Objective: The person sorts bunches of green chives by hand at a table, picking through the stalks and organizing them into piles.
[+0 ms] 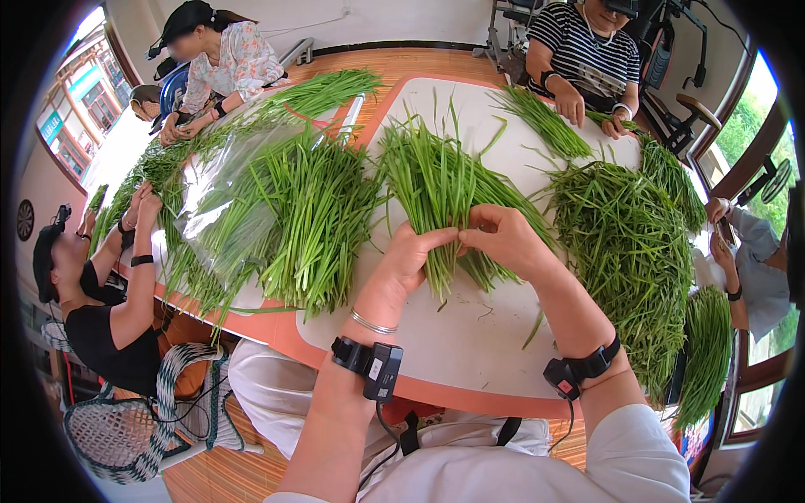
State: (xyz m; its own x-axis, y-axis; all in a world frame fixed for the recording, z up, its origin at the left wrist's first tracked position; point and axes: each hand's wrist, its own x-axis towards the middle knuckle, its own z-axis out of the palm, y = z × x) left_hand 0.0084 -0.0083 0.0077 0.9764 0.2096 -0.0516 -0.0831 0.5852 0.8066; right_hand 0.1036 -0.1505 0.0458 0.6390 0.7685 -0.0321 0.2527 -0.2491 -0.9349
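Observation:
In the middle of the table, my left hand (406, 258) is wrapped round a bunch of garlic chives (429, 180), its thumb across the front. The leaves fan out upward and the stalk ends point down toward me. My right hand (507, 238) is closed at the bunch's right side, thumb and fingertips pinched together against the left thumb. What the pinch holds, if anything, is too small to make out. More loose chives (511, 197) lie beneath and to the right of the bunch.
Left of my hands lies a thick row of chives (314, 218), beside a clear plastic sheet (222, 201). A large tangled heap of chives (620, 260) covers the right side. The white table (470, 352) has an orange rim. Several people work around it. A woven chair (126, 432) stands lower left.

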